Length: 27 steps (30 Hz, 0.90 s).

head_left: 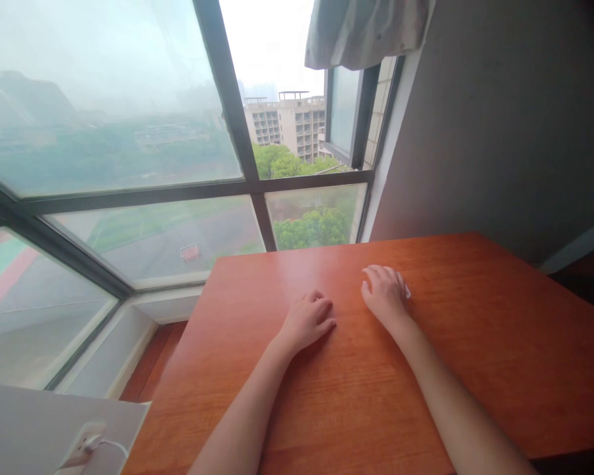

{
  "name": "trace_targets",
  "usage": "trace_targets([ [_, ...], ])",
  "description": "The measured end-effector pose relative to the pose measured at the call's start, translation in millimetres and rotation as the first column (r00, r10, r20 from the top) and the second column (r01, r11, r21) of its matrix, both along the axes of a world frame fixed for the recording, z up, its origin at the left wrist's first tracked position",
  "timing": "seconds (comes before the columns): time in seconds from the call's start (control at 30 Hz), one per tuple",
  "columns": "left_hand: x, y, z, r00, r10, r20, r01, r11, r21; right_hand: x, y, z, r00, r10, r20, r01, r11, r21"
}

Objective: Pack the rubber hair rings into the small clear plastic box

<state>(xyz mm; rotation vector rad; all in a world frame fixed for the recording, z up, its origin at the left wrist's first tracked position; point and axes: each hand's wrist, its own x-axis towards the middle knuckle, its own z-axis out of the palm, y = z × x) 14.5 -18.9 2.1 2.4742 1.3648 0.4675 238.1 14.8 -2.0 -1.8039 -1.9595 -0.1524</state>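
My left hand [307, 319] rests on the reddish-brown wooden table [346, 409], its fingers loosely bent and the thumb apart from them. Nothing shows in its grasp. To the right and a little farther away is my right hand [385, 294], palm down with the fingers curved and the thumb held away. At the outer side of that hand a small white thing [408, 291] peeks out from behind the fingers. Most of it is hidden, so its kind and whether the fingers touch it cannot be made out.
Dark-framed windows [158, 201] stand beyond the table and to its left; one sash [345, 112] is swung outward. A short curtain [366, 33] hangs above. The grey wall [475, 132] is at the right. A white plug [93, 443] with a cable sits in a socket at lower left.
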Motion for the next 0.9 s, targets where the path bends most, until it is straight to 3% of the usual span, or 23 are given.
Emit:
trace_targets([
  [0.1, 0.0, -0.2, 0.9, 1.000, 0.009, 0.010, -0.009, 1.000, -0.010, 12.7, 1.7, -8.5, 0.985, -0.140, 0.101, 0.146, 0.988, -0.052],
  [0.2, -0.2, -0.3, 1.2, 1.000, 0.010, 0.002, -0.010, 1.000, -0.006, 14.8, 1.0, -14.0, 0.981, -0.149, 0.121, 0.163, 0.980, -0.114],
  [0.37, -0.3, 0.7, -4.3, 1.000, 0.007, 0.011, -0.006, 1.000, -0.004, -4.5, -0.1, -14.8, 0.999, -0.001, 0.035, 0.006, 0.991, -0.134],
  [0.5, 1.1, 1.5, -11.5, 0.990, 0.120, 0.074, -0.122, 0.992, 0.018, -35.9, -8.3, -23.0, 0.974, 0.196, -0.110, -0.204, 0.977, -0.067],
  [0.6, 2.5, 1.6, -12.4, 0.981, 0.183, 0.064, -0.185, 0.982, 0.024, -56.9, -17.1, -30.8, 0.940, 0.268, -0.210, -0.284, 0.958, -0.045],
  [0.73, 3.6, 1.3, -9.7, 0.973, 0.231, 0.020, -0.231, 0.973, 0.003, -66.8, -23.3, -31.4, 0.938, 0.251, -0.240, -0.273, 0.960, -0.062],
  [0.9, 3.8, 1.0, -9.5, 0.971, 0.240, -0.001, -0.240, 0.970, 0.023, -63.7, -27.8, -14.7, 0.985, 0.136, -0.106, -0.152, 0.975, -0.160],
])
